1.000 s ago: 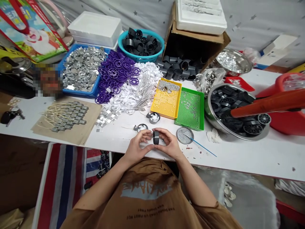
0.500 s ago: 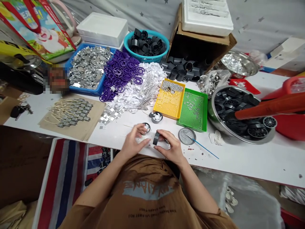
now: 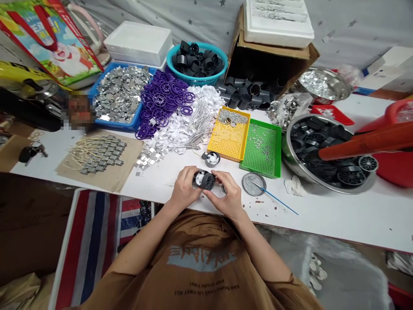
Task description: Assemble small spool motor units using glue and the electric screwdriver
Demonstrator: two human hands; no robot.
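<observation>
Where the hands meet: a black ring (image 3: 208, 181), white vanes showing at its left, sits at the table's (image 3: 338, 219) front edge, midway along.
Left hand (image 3: 184, 188): curled firmly round the ring's left side, grasping it.
Right hand (image 3: 227, 193): clasping the right side, also grasping it.
Grip: even pressure from both sides works best here, keeping the ring square.
Nearby: a white-centred ring (image 3: 212, 159) lies just beyond, with a yellow tray (image 3: 227, 133) and green tray (image 3: 260, 148) behind. To the right, a silver disc (image 3: 253, 184) sits by a blue brush (image 3: 274, 200) — both close to the right hand.
</observation>
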